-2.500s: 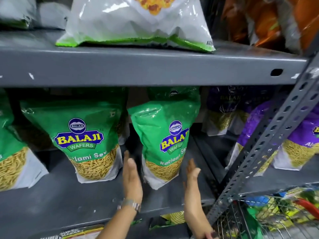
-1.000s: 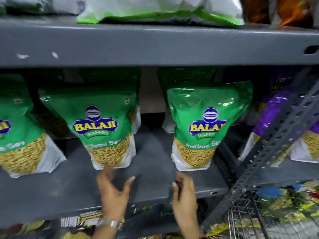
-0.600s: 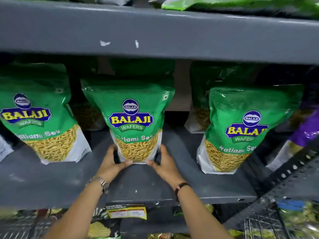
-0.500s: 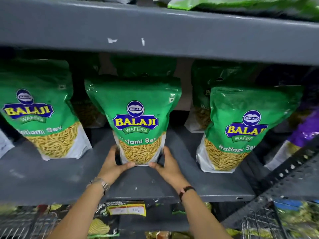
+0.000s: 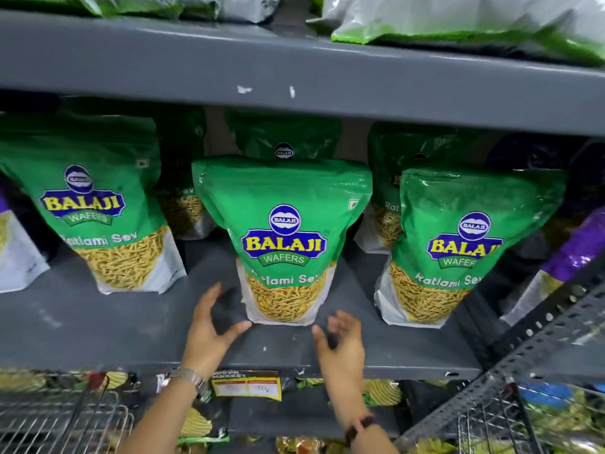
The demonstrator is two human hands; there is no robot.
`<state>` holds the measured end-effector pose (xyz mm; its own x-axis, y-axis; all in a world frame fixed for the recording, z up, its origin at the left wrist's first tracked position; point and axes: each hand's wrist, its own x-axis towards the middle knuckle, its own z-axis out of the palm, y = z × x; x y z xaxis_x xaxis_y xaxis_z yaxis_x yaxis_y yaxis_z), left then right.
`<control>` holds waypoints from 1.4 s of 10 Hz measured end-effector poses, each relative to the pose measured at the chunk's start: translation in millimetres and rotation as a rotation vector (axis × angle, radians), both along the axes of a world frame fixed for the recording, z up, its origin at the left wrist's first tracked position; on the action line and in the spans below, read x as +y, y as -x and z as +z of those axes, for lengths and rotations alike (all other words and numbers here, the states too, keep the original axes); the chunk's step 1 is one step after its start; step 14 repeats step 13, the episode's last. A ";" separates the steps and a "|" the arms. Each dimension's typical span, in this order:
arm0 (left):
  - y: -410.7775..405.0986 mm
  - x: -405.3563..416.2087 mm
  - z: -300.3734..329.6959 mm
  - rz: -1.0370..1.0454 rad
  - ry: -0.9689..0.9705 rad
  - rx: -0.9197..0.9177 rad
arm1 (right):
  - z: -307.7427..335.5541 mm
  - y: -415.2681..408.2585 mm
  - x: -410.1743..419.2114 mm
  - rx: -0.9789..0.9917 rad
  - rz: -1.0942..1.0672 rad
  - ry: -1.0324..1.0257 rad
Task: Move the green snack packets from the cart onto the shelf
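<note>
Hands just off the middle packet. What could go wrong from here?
1. The middle green packet stands on a narrow base, top-heavy; with the left hand and right hand both open and clear, it may tip forward.
2. It stands close to the shelf front edge, so a topple could send it off.

We've only got one view here, a wide-angle head cam looking forward and slightly down, up close to the grey metal shelf (image 5: 98,329). The upper shelf board (image 5: 327,77) fills the top edge, wire cart baskets (image 5: 65,417) peek in at the bottom corners, and straight lines bend near the edges.
</note>
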<state>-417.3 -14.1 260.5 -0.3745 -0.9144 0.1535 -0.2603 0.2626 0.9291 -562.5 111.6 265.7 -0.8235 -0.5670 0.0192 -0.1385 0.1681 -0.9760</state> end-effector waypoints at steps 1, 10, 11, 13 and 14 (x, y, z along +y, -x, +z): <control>-46.7 -16.7 -8.1 0.252 0.024 0.027 | -3.8 -42.0 -3.8 0.027 0.140 0.026; -153.0 -118.8 5.3 -0.084 -0.119 0.039 | -0.8 -130.4 -146.7 0.114 0.614 -0.050; -154.7 -117.5 3.2 -0.094 -0.107 0.021 | 0.0 -133.5 -142.2 0.119 0.597 -0.051; -154.3 -110.7 5.0 -0.038 -0.089 0.023 | 6.2 -135.4 -138.0 0.092 0.565 -0.042; -154.3 -110.7 5.0 -0.038 -0.089 0.023 | 6.2 -135.4 -138.0 0.092 0.565 -0.042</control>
